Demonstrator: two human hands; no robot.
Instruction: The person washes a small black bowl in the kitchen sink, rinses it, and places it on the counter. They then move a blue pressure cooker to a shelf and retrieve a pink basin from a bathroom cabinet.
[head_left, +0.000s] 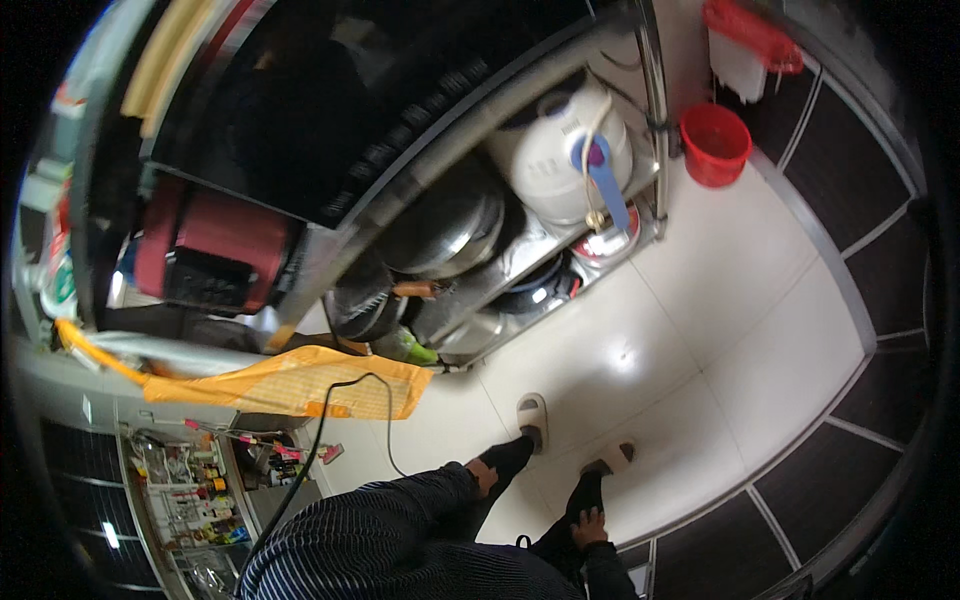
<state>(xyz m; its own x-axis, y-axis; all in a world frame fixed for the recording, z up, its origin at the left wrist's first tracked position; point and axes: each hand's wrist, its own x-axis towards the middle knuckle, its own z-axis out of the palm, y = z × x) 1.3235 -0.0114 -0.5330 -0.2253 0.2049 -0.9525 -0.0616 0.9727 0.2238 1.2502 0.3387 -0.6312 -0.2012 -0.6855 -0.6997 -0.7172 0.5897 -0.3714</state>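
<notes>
My left hand (482, 478) rests against my dark-trousered left leg, with no object visible in it; its fingers are small and partly turned away. My right hand (590, 528) lies on my right leg with its fingers spread and holds nothing. I wear a striped dark top (337, 536) and light slippers, the left slipper (533, 420) and the right slipper (619, 456) standing on pale floor tiles. A black cable (322, 431) loops beside my left arm, in front of a yellow-orange plastic package (300, 382).
A metal rack (658, 172) ahead holds a white round appliance (570, 157), a lidded steel pan (450, 225) and cookware. Above is a glossy black appliance (300, 112), with a dark red appliance (214, 247) at left. A red bucket (715, 145) stands right of the rack. Dark cabinets (847, 165) curve around the right.
</notes>
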